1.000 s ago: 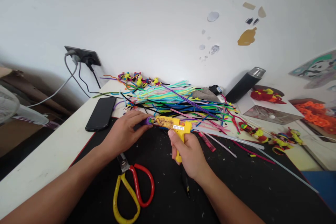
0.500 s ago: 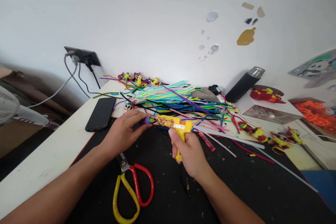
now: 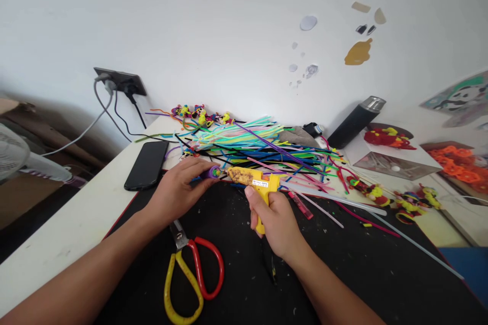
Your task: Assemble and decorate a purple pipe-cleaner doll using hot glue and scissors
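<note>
Wrapped round its handle, my right hand (image 3: 276, 221) grips a yellow hot glue gun (image 3: 244, 176), nozzle pointing left, with a long clear glue stick (image 3: 331, 197) coming out of its back. My left hand (image 3: 183, 188) pinches a small purple piece with a green middle (image 3: 214, 172), apparently made of pipe cleaner. The nozzle tip is right beside this piece; whether they touch I cannot tell. Below my left hand, scissors (image 3: 181, 238) with one red and one yellow handle lie on the black mat (image 3: 244, 284).
A heap of coloured pipe cleaners (image 3: 251, 142) spreads along the wall. A phone (image 3: 146, 165) lies at left, below a socket with cables (image 3: 120, 81). Small figures (image 3: 409, 205), a black flask (image 3: 356, 122) and a white box (image 3: 396, 162) are at right. A red cutter (image 3: 300, 205) lies behind my right hand.
My left hand has turned the purple piece slightly, so its green middle shows more, and it sits a little farther from the nozzle. My right hand and the glue gun look almost still.
</note>
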